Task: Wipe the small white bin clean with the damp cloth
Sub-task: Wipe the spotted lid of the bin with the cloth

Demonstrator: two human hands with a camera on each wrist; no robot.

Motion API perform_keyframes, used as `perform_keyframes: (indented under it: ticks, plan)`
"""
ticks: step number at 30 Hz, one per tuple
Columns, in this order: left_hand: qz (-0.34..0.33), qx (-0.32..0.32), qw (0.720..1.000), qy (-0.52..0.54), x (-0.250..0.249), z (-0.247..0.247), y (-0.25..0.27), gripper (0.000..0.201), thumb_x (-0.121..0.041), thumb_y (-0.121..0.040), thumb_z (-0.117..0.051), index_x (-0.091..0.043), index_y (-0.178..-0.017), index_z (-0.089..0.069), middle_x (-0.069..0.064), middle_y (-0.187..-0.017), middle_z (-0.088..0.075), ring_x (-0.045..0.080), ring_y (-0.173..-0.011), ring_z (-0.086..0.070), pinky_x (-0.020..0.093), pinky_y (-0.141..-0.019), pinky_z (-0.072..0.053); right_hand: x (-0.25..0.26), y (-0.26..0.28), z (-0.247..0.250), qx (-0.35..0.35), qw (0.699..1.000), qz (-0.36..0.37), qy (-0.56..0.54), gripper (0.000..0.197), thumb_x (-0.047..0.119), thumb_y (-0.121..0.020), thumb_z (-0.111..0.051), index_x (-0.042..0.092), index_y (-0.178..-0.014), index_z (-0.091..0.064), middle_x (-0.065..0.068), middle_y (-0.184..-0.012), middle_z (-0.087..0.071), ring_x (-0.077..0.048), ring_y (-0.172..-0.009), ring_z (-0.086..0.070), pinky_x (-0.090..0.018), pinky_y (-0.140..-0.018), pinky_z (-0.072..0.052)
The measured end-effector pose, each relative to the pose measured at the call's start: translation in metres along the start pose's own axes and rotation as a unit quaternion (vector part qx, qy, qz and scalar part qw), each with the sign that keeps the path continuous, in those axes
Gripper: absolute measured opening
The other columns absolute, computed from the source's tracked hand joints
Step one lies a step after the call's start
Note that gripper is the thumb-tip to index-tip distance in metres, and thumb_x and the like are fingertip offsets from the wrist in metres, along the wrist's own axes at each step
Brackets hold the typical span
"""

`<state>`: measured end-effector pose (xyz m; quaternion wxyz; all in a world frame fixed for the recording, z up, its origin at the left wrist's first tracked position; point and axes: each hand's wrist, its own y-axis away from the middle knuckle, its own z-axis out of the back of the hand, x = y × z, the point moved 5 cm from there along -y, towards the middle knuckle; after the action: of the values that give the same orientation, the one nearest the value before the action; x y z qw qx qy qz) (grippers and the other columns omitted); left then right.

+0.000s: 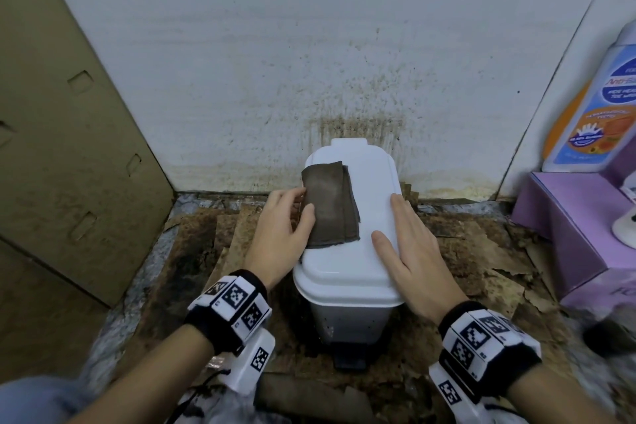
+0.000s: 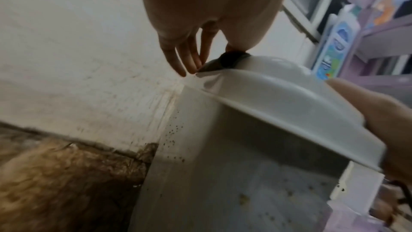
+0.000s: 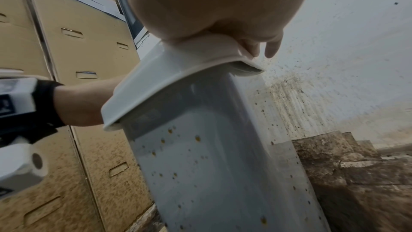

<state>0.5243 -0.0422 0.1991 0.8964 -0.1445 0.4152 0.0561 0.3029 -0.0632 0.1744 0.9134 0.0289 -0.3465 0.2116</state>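
Observation:
The small white pedal bin point(image 1: 347, 303) stands against the wall with its lid point(image 1: 368, 189) closed. Brown specks dot its sides point(image 2: 223, 165) point(image 3: 211, 147). A folded brown cloth point(image 1: 330, 203) lies on the left half of the lid. My left hand point(image 1: 292, 213) sits at the cloth's left edge, thumb lying on the cloth and fingers point(image 2: 189, 55) reaching straight down past the lid's rim. My right hand point(image 1: 399, 224) lies flat on the right side of the lid, thumb on top, fingers point(image 3: 269, 48) draped over the right rim.
A stained white wall point(image 1: 309, 45) rises directly behind the bin. Cardboard boxes point(image 1: 69, 148) close off the left. A purple box point(image 1: 568, 224) with a hand-wash bottle point(image 1: 599, 107) stands on the right. Torn, dirty cardboard point(image 1: 213, 234) covers the floor; the black pedal point(image 1: 351, 360) juts out in front.

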Motion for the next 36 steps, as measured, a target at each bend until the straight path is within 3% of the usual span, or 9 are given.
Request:
perform_keyframes:
  ticks: [4,11,16,21,25,30,36]
  plan:
    - [0.002,-0.064,0.997,-0.045,-0.007,0.001,0.012,0.028,-0.030,-0.102,-0.058,-0.015,-0.124,-0.064,-0.002,-0.108,-0.058,0.007,-0.091,-0.057,0.016,-0.081,-0.043,-0.001,-0.001,-0.001,-0.006,1.000,0.004,0.002,0.083,0.070,-0.093,-0.014,0.028,-0.161,0.004,0.014,-0.168,0.007,0.001,-0.153,0.007,-0.024,-0.121,0.003]
    - [0.022,-0.093,0.995,-0.007,-0.008,0.007,0.021,0.022,-0.033,-0.095,-0.068,-0.018,-0.111,-0.071,-0.008,-0.095,-0.070,0.006,-0.085,-0.065,0.029,-0.082,-0.057,0.001,0.001,0.001,-0.010,1.000,0.003,-0.002,0.077,0.062,-0.098,-0.022,0.025,-0.162,0.003,0.013,-0.168,0.005,0.005,-0.150,0.007,-0.022,-0.120,0.003]
    - [0.036,-0.080,0.996,0.016,-0.006,0.013,0.031,0.025,-0.034,-0.092,-0.073,-0.018,-0.111,-0.073,-0.015,-0.092,-0.071,0.000,-0.083,-0.067,0.017,-0.078,-0.057,0.002,0.001,0.001,-0.008,1.000,0.001,-0.003,0.070,0.051,-0.105,-0.029,0.023,-0.162,0.002,0.012,-0.168,0.005,0.006,-0.148,0.007,-0.022,-0.120,0.004]
    - [0.039,-0.082,0.995,0.040,-0.005,0.015,0.046,0.022,-0.031,-0.089,-0.077,-0.017,-0.106,-0.074,-0.014,-0.087,-0.072,-0.003,-0.080,-0.067,0.007,-0.070,-0.052,0.003,0.002,0.002,-0.014,1.000,0.001,-0.007,0.070,0.051,-0.105,-0.029,0.023,-0.162,0.000,0.011,-0.169,0.004,0.003,-0.151,0.006,-0.022,-0.120,0.003]
    - [0.051,-0.084,0.993,0.063,-0.003,0.019,0.056,0.024,-0.031,-0.084,-0.082,-0.016,-0.103,-0.076,-0.010,-0.085,-0.074,0.000,-0.077,-0.069,0.007,-0.068,-0.052,0.003,0.002,0.000,-0.020,1.000,0.001,-0.012,0.077,0.059,-0.099,-0.025,0.023,-0.162,0.001,0.012,-0.168,0.004,0.002,-0.152,0.005,-0.022,-0.121,0.002]
    - [0.067,-0.076,0.992,0.078,-0.001,0.022,0.056,0.027,-0.031,-0.082,-0.084,-0.015,-0.102,-0.077,-0.008,-0.085,-0.076,-0.001,-0.075,-0.070,0.008,-0.067,-0.052,0.003,0.002,0.000,-0.016,1.000,-0.001,-0.016,0.071,0.053,-0.105,-0.030,0.023,-0.162,0.001,0.012,-0.169,0.004,0.002,-0.152,0.006,-0.024,-0.122,0.001]
    - [0.054,-0.072,0.996,0.028,-0.004,0.019,0.047,0.035,-0.035,-0.084,-0.081,-0.016,-0.114,-0.077,-0.011,-0.086,-0.074,0.001,-0.076,-0.068,0.008,-0.069,-0.052,0.002,0.001,-0.001,-0.013,1.000,-0.004,-0.015,0.073,0.055,-0.104,-0.029,0.023,-0.162,0.002,0.011,-0.169,0.005,0.000,-0.153,0.005,-0.025,-0.122,0.001]
